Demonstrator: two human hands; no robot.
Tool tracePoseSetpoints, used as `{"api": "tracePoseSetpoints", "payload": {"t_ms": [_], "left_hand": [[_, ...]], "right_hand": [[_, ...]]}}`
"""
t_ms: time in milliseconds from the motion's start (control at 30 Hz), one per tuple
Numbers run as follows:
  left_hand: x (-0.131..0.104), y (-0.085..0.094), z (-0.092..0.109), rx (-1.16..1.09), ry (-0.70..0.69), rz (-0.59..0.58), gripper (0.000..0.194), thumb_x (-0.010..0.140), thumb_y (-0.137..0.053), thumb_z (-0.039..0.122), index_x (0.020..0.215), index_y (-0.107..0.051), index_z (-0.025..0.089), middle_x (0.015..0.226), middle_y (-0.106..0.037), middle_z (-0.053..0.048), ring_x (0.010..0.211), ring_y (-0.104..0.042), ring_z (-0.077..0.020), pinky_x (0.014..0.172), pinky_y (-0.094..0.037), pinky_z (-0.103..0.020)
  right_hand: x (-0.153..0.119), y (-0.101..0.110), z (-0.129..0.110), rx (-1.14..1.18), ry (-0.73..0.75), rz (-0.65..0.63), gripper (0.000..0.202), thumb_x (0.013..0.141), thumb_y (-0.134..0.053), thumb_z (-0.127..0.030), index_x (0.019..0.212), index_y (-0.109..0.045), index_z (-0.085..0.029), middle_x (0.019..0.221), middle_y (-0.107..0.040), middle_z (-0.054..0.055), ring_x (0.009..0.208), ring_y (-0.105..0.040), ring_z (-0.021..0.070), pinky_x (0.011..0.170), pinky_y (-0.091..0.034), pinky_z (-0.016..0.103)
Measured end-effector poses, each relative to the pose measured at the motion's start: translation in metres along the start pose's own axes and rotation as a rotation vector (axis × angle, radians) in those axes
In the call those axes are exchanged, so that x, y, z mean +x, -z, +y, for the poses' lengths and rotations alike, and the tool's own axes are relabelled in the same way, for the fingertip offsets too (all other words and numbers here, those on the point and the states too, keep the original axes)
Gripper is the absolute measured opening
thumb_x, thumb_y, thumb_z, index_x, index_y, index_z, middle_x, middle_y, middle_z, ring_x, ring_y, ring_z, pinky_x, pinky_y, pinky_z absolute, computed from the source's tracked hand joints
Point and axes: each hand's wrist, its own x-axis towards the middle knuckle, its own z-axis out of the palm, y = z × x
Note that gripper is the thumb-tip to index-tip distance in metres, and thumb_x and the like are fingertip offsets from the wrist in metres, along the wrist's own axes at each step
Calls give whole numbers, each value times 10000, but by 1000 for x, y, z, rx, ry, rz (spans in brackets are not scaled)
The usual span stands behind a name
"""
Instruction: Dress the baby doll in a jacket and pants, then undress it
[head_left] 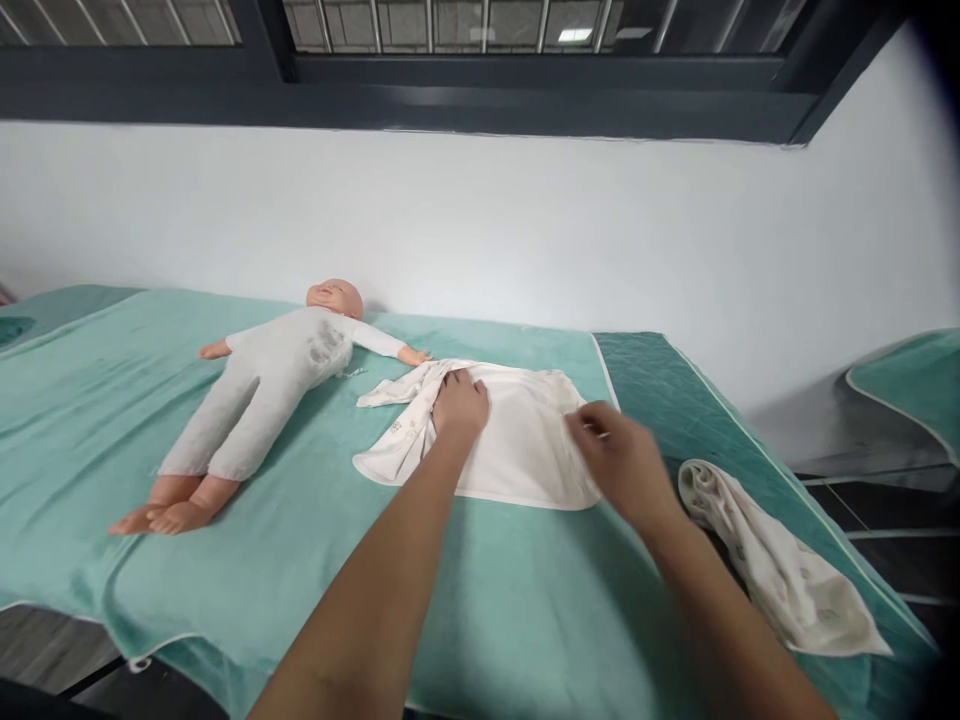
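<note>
A white baby shirt point(525, 440) is spread on the green sheet, its left part folded and bunched, with a small print on one panel. My left hand point(460, 403) lies on the bunched cloth, palm down, fingers slightly bent over the fold. At the shirt's right edge, my right hand point(619, 455) is closed in a pinch on the cloth, a little blurred. To the left a baby doll point(277, 370) in a white bodysuit lies on its back. One of its hands nearly reaches the shirt's upper corner.
A rolled white printed cloth point(780, 565) lies to the right, beyond my right forearm. The green sheet point(315, 580) covers the table up to a white wall point(480, 230). Above is a dark window frame point(525, 100) with bars. Another green-covered surface point(915, 385) stands at far right.
</note>
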Motion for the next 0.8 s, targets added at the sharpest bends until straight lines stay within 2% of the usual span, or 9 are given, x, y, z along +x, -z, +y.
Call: {"api": "tracePoseSetpoints", "payload": {"t_ms": [67,133,200,300,367,433,567,700,800], "left_hand": [[0,1,0,2,-12,-4,470,984,-328,394,1309,-524,116,1368,-564,-181,1319,-472,-327,1135,-330,-443],[0,1,-1,1,-16,-10,469,985,-323,395,1306,-527,121,1375,-561,-177,1320,-472,-325,1136,-330,-441],[1,0,-2,-3,-10,-11,470,983,-324,390,1312,-526,122,1380,-559,-177,1322,-470,-325,1136,-332,-443],[2,-2,-2,-14,-3,-9,482,979,-328,387,1332,-515,119,1384,-554,-181,1325,-467,-332,1129,-342,-452],[2,-2,-1,-20,-1,-8,489,977,-328,384,1342,-510,114,1388,-550,-187,1324,-466,-338,1123,-350,-459],[1,-2,-1,-23,-1,-3,491,977,-325,379,1342,-511,108,1391,-545,-193,1322,-467,-341,1124,-347,-462],[1,-1,-1,-22,-3,2,486,977,-326,377,1334,-516,108,1393,-543,-195,1320,-469,-341,1125,-346,-462],[0,1,0,-17,-4,-5,477,976,-329,377,1323,-528,117,1368,-563,-187,1310,-479,-339,1112,-365,-462],[0,2,0,-13,-10,1,475,975,-332,368,1327,-525,113,1350,-573,-189,1298,-488,-332,1120,-356,-455]], "right_hand": [[-8,-7,-30,72,168,-282,211,956,-493,-396,926,-648,-256,937,-707,7,815,-628,178,726,-432,296],[-14,-12,-39,151,202,-376,211,978,-463,-376,959,-646,-272,962,-704,-7,846,-631,168,762,-449,291],[-14,-12,-23,136,128,-255,217,981,-458,-391,1005,-636,-268,1006,-698,6,890,-633,176,808,-460,302],[-9,-4,31,-144,-21,11,301,949,-488,-448,1113,-616,-230,1130,-671,85,1040,-605,257,876,-448,367],[-5,3,67,-347,-105,10,397,913,-520,-475,1154,-615,-174,1186,-647,158,1111,-575,324,896,-431,410],[-3,9,91,-410,-231,-84,414,895,-525,-503,1119,-632,-171,1132,-668,160,1053,-603,329,824,-436,391],[6,23,100,-410,-339,-252,348,893,-490,-524,976,-654,-229,923,-708,89,838,-641,277,652,-386,332],[29,40,104,-508,-264,-55,283,907,-470,-439,986,-652,-237,1032,-685,91,913,-624,275,670,-375,337],[45,43,114,-557,-244,89,303,913,-461,-412,1038,-664,-224,1097,-651,115,978,-598,293,712,-400,359]]}}
